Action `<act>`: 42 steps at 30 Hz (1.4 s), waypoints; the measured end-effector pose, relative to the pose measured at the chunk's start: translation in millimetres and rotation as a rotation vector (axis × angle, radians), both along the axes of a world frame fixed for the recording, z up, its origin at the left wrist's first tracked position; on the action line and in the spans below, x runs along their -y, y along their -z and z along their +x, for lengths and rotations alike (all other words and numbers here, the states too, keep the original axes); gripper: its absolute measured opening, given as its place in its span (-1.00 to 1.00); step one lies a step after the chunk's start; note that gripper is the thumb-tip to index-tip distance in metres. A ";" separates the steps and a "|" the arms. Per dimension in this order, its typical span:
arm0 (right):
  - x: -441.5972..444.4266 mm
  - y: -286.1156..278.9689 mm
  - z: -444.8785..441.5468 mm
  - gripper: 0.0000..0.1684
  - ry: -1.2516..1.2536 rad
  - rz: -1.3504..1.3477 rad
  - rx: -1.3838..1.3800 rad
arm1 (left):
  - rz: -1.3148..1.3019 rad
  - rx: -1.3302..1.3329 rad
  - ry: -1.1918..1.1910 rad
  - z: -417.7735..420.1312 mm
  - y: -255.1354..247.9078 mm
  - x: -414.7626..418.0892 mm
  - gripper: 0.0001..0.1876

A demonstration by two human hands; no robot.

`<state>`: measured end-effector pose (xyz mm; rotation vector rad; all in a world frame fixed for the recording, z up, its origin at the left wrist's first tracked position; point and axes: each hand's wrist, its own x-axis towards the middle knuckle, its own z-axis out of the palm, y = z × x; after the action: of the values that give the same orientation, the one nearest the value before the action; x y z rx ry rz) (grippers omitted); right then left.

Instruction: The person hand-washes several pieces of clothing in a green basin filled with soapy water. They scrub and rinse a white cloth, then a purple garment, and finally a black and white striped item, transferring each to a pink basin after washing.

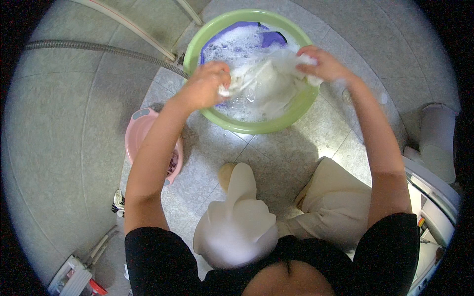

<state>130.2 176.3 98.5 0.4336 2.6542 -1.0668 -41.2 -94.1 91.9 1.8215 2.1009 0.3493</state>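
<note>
A large green plastic basin (255,127) stands on the tiled floor, holding sudsy water. Stretched across it is a wet white cloth (272,83), blurred by motion and partly in the foam. My left hand (211,83) grips one end of the cloth above the basin's left side. The other end is in my right hand (320,63), over the right rim. Behind the white cloth, purple fabric with a dark edge (274,39) lies in the suds at the far side. How much of either cloth is under water is hidden.
A pink basin (140,129) with something dark inside sits left, partly behind my forearm. A flexible metal hose (111,49) and a pale pipe (137,31) run along the left wall. At the right stands a grey bin (437,142). My knees are below the green basin.
</note>
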 end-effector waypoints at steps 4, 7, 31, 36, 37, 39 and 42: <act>36.7 33.4 -2.9 -0.13 -0.461 0.432 0.124 | -0.092 0.093 0.071 8.2 42.8 4.0 -0.46; 59.8 43.2 -5.0 0.17 -0.287 0.410 0.181 | -0.092 0.003 0.012 23.9 56.7 1.3 -0.18; 29.1 241.2 7.9 0.13 -0.449 0.377 0.428 | -0.888 -0.106 0.035 41.6 94.1 -34.4 -0.61; 29.8 131.9 -8.1 -0.46 -0.287 0.218 0.056 | -0.402 -0.099 -0.073 3.2 68.1 9.9 -0.64; 24.6 95.2 -19.0 -0.57 -0.189 0.243 0.284 | -0.311 -0.114 -0.138 -5.4 61.1 15.0 -0.65; -15.1 60.6 -27.8 -0.53 -0.397 0.771 0.310 | -0.288 0.055 -0.399 -22.6 32.2 3.0 -0.65; 2.8 -18.5 -16.1 -0.46 0.731 -0.640 -0.293 | -0.029 0.347 -0.687 -36.6 1.7 -12.6 -0.65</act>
<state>114.1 173.5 117.0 1.2080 2.1824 -2.2290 -77.8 -81.5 90.2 0.8799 2.3762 0.7312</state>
